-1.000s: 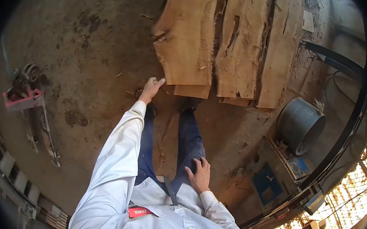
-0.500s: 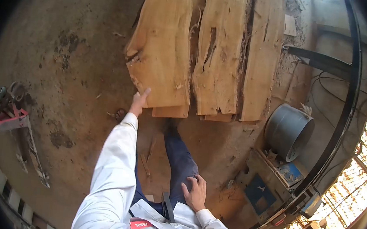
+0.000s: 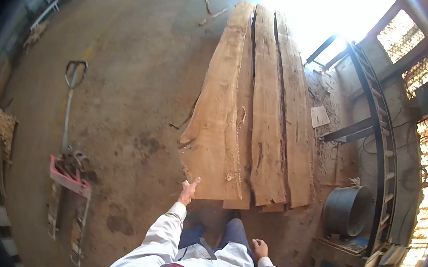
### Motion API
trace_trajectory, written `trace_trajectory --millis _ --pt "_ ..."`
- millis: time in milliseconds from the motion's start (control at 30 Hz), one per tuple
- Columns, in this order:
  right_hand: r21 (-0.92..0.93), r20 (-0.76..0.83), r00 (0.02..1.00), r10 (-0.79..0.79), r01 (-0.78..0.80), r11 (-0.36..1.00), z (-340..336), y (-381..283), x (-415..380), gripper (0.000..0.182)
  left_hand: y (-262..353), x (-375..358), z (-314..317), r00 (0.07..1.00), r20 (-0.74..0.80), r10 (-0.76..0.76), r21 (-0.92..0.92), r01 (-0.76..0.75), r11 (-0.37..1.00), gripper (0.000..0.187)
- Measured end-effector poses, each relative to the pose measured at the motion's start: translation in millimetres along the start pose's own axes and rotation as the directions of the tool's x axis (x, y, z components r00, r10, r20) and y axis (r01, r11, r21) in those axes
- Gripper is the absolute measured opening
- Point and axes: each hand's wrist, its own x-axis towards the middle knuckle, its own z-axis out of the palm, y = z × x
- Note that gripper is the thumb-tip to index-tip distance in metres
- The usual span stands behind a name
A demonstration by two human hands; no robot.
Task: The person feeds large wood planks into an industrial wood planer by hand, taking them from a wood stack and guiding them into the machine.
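My left hand (image 3: 187,190) grips the near left corner of a long wooden slab (image 3: 214,133), its thumb lying on the top face and its fingers hidden beneath. The slab has a rough natural edge and lies lengthwise away from me. Beside it on the right are a second slab (image 3: 268,138) with a dark crack near its end and a third slab (image 3: 295,140). Ends of lower boards (image 3: 237,204) stick out under them. My right hand (image 3: 260,249) is beside my right thigh with its fingers curled in, touching no slab; nothing shows in it.
A pallet jack (image 3: 70,177) with a pink-red frame stands on the floor to the left. On the right are a metal drum (image 3: 347,210), a black ladder-like steel frame (image 3: 382,133) and a cluttered workbench (image 3: 337,266). Broken branches (image 3: 211,14) lie beyond the slabs.
The view has tilted up, showing the slabs' far ends and the bright doorway. My right hand has left my thigh and its fingers have curled. My left hand keeps hold of the slab corner.
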Motion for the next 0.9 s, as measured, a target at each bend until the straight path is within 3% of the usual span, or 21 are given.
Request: trace_trajectory --millis 33,100,133,167,200,233,300,367,500,600,633,667,700,733,767,800,833,867,900 --pt "-0.084 -0.022 1.0 -0.021 0.019 0.996 1 -27 -14 0.032 16 -3 -22 1.0 0.008 0.02 0.017 -0.021 1.0 0.105" --pt "-0.08 -0.03 0.999 -0.025 0.022 0.997 24 -4 7 0.037 53 -12 -69 0.998 0.031 0.052 0.074 -0.055 0.996 0.106" --pt "-0.135 -0.017 0.999 -0.046 0.043 0.99 26 -39 -15 0.035 65 -14 -93 0.992 0.027 0.121 0.093 -0.123 0.988 0.096" --pt "-0.233 -0.031 0.993 -0.116 0.106 0.967 40 -33 -6 0.036 77 -15 -115 0.982 0.024 0.186 0.109 -0.188 0.976 0.088" --pt "-0.165 0.01 0.999 -0.039 0.04 0.985 48 -42 -9 0.036 88 -11 -133 0.968 0.021 0.248 0.119 -0.249 0.961 0.081" --pt "-0.105 0.057 0.998 0.032 -0.026 0.994 54 -53 -7 0.037 96 -2 -154 0.97 0.013 0.244 0.101 -0.245 0.964 0.077" --pt "-0.185 0.056 0.998 0.042 -0.031 0.982 65 -70 -7 0.041 99 26 -200 0.975 -0.004 0.221 0.062 -0.22 0.973 0.071" --pt "-0.278 0.031 0.999 -0.024 0.032 0.96 100 -26 35 0.041 126 28 -243 0.985 -0.023 0.17 0.082 -0.168 0.982 0.071" --pt "-0.292 0.168 0.967 0.194 -0.139 0.946 112 -89 56 0.046 165 38 -310 0.979 -0.1 0.176 0.089 -0.167 0.982 0.078" --pt "-0.336 0.272 0.942 0.196 -0.098 0.937 130 -124 126 0.044 195 54 -350 0.988 -0.154 0.031 0.163 -0.006 0.987 0.086" --pt "-0.326 0.249 0.943 0.22 -0.132 0.936 164 -77 188 0.046 201 58 -363 0.982 -0.186 0.026 0.18 0.008 0.984 0.087" --pt "-0.419 0.201 0.975 0.092 0.0 0.908 160 -124 202 0.047 204 70 -374 0.976 -0.213 0.035 0.193 0.007 0.981 0.088" --pt "-0.558 0.235 0.939 -0.253 0.343 0.756 160 -158 228 0.046 213 78 -384 0.97 -0.24 0.03 0.205 0.02 0.979 0.09" --pt "-0.48 0.213 0.972 -0.104 0.197 0.855 175 -166 273 0.046 223 74 -395 0.96 -0.275 -0.049 0.211 0.11 0.971 0.092" --pt "-0.3 0.196 0.98 0.041 0.02 0.954 172 -229 284 0.043 234 73 -403 0.943 -0.309 -0.12 0.207 0.19 0.96 0.093" --pt "-0.331 0.163 0.986 -0.024 0.077 0.94 166 -303 294 0.044 251 82 -411 0.923 -0.34 -0.178 0.196 0.255 0.947 0.095" --pt "-0.366 0.133 0.972 -0.193 0.229 0.902 168 -364 314 0.047 267 91 -415 0.931 -0.351 -0.099 0.193 0.176 0.965 0.097" --pt "-0.397 0.163 0.967 -0.196 0.246 0.884 169 -431 337 0.052 275 94 -419 0.93 -0.367 -0.03 0.183 0.104 0.978 0.1" --pt "-0.489 0.118 0.915 -0.385 0.391 0.78 185 -443 394 0.054 270 80 -414 0.919 -0.393 0.03 0.171 0.041 0.984 0.102"
